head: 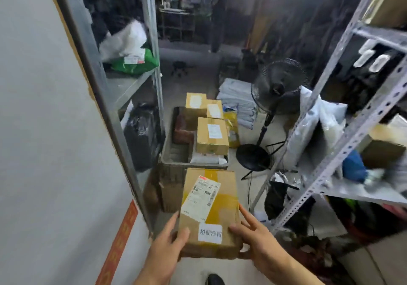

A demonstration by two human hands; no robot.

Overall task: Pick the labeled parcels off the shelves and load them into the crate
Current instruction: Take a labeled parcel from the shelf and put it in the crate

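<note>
I carry a cardboard parcel (209,212) between both hands in a narrow storeroom aisle, its long side pointing ahead toward the crate (174,163) on the floor. My left hand (169,240) clasps the parcel's near left corner, thumb laid over the top face and fingers along the side; my right hand (255,238) grips the near right corner, thumb on top beside a small white sticker (210,232) and fingers spread along the right edge. A large shipping label (201,197) sits tilted across yellow tape on the parcel's top. The grey crate stands just beyond the parcel and already holds three labeled boxes (212,136) along its right side, with a dark brown packet (181,128) to their left and a white bag at the near end. A black pedestal fan (276,86) stands right of the crate, with a stack of pale mailer bags (237,100) behind it. A metal shelf unit (132,82) on the left carries a green and white bag (132,49); the angle-iron rack (352,130) on the right holds more bags and a box.
</note>
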